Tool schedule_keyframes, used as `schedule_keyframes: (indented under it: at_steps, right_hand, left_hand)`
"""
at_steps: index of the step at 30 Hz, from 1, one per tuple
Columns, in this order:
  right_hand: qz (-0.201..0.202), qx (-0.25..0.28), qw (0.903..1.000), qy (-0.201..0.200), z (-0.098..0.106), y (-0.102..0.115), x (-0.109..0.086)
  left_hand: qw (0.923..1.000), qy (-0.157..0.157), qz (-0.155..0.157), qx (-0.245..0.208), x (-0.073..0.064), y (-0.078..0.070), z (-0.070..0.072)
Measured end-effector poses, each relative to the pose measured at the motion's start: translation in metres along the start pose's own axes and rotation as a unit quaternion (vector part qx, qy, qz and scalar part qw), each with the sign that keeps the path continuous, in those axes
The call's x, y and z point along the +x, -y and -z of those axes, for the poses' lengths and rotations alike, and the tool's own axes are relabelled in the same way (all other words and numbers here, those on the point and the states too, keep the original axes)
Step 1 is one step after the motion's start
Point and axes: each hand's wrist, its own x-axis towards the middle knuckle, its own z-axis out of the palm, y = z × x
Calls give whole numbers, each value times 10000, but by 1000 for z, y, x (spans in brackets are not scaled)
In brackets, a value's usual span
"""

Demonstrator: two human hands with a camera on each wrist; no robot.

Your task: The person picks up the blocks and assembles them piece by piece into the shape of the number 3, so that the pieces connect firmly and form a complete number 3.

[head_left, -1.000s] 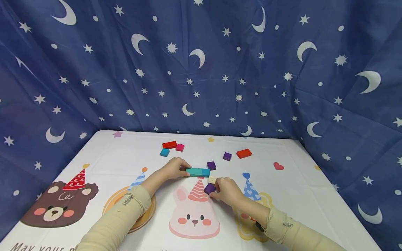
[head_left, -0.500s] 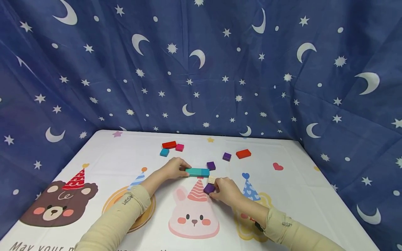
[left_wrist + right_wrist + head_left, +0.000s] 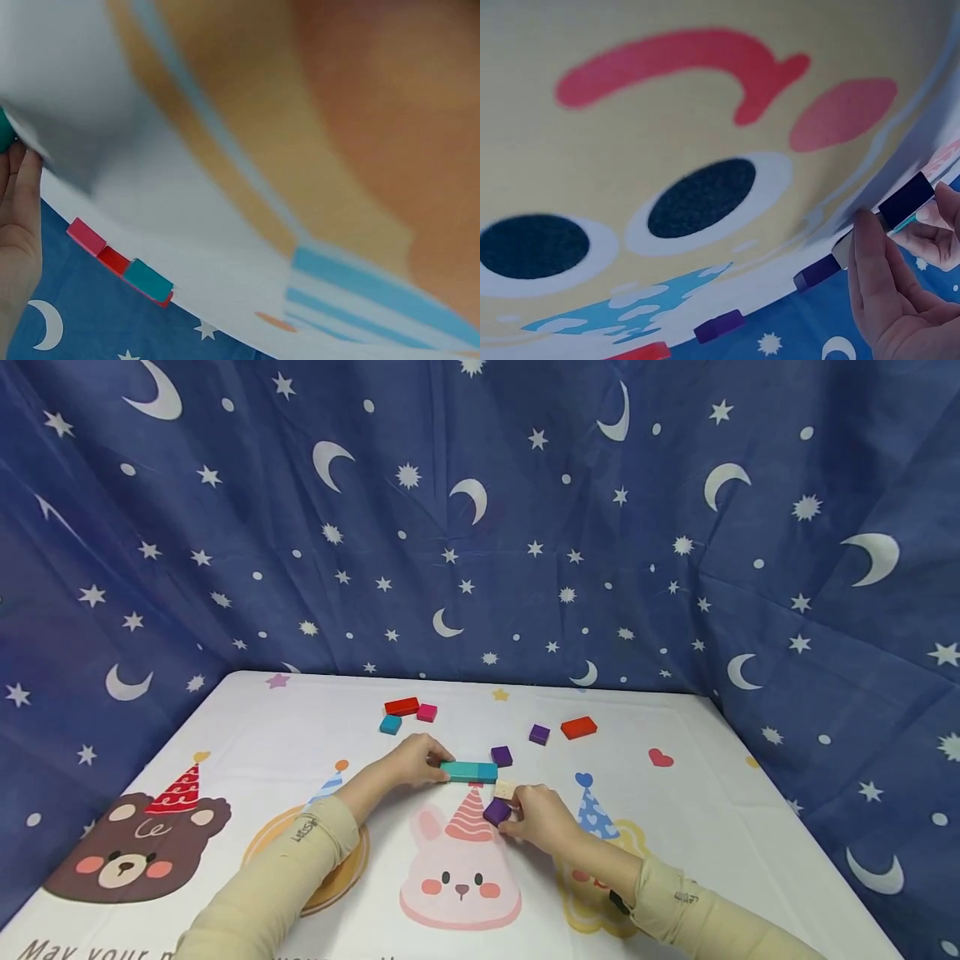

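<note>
In the head view my left hand (image 3: 408, 763) pinches the left end of a flat turquoise block (image 3: 459, 772) between thumb and finger. A blue block (image 3: 487, 773) lies end to end with it on the right. My right hand (image 3: 546, 817) holds a purple block (image 3: 497, 813), thumb at its near side. Against that block's far side sits a pale wooden block (image 3: 504, 790), with the right fingers right at its edge. The right wrist view shows the held purple block (image 3: 906, 202) between thumb and fingertips, the wooden one partly hidden behind the fingers.
Just beyond the blue block lies a second purple block (image 3: 502, 757). Farther right are another purple block (image 3: 539, 735) and a red block (image 3: 578, 727). A red block (image 3: 402, 706), a pink one (image 3: 427, 712) and a blue one (image 3: 391, 724) cluster at back left. A starry curtain (image 3: 480, 527) hangs behind.
</note>
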Motion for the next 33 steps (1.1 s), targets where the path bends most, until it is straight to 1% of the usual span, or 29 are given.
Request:
schedule_keyframes:
  at_steps: [2, 6, 8, 12, 17, 22, 26, 33]
  right_hand:
    - [47, 30, 10000, -7, 0, 0, -1]
    - [104, 196, 9997, 61, 1, 0, -2]
    - [129, 316, 9994, 73, 3, -1, -4]
    - [26, 659, 9978, 65, 7, -2, -8]
    - [-105, 985, 9950, 105, 12, -4, -13]
    - [-42, 1090, 9940, 116, 13, -7, -17]
    - [71, 1103, 9937, 206, 14, -11, -19]
    - [256, 895, 9954, 227, 16, -17, -21]
  left_hand:
    - [9999, 101, -20, -55, 1, 0, 2]
    - [9995, 272, -171, 69, 3, -1, 7]
    - [9991, 293, -261, 160, 4, -2, 8]
    - [9980, 296, -466, 293, 5, -3, 8]
    - [9978, 289, -451, 399, 4, -6, 7]
    - [9971, 248, -403, 599, 5, -10, 4]
    - [9975, 200, -213, 650, 7, -13, 2]
    - [9981, 145, -49, 595, 8, -16, 1]
